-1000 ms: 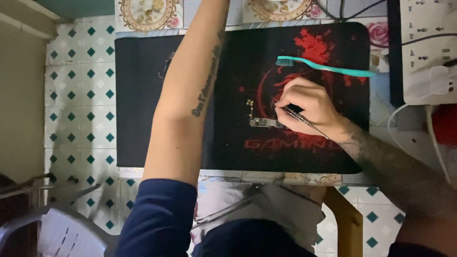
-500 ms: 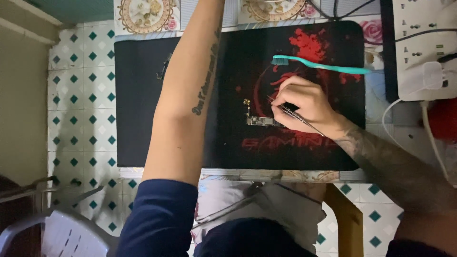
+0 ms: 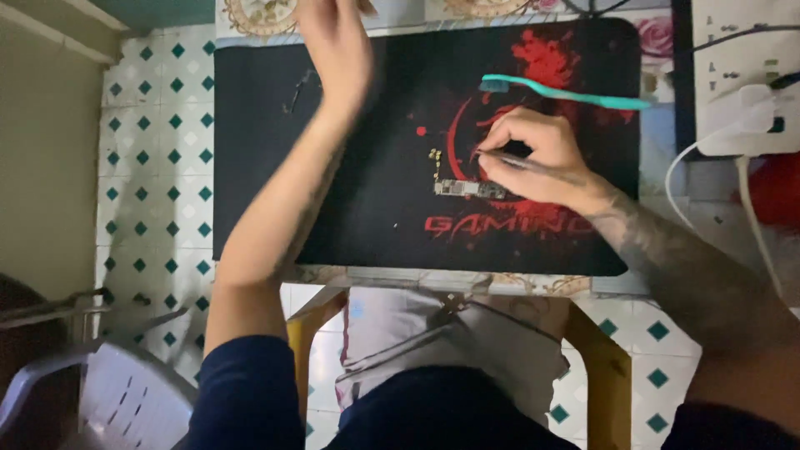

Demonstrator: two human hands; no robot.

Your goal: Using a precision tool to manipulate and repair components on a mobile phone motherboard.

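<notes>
Right hand (image 3: pixel 537 158): fingers curled closed around a thin metal tool (image 3: pixel 510 160), tip at the small circuit board (image 3: pixel 469 189), which lies near the centre of the black and red mat (image 3: pixel 375 208).
Left hand (image 3: pixel 337 46): raised over the mat's far edge, blurred; whether open or holding anything cannot be told.
Teal toothbrush (image 3: pixel 567 93): near the mat's far right corner.

Looks like a small repair spot at home, not a real shop. Black and red mat (image 3: pixel 333 217) on a little worktop w/ a tiny circuit board (image 3: pixel 467 189), a toothbrush (image 3: pixel 567 93), a wall plug w/ charger (image 3: pixel 762 117), tiled floor (image 3: pixel 154 158), plastic chair (image 3: pixel 125 400).
</notes>
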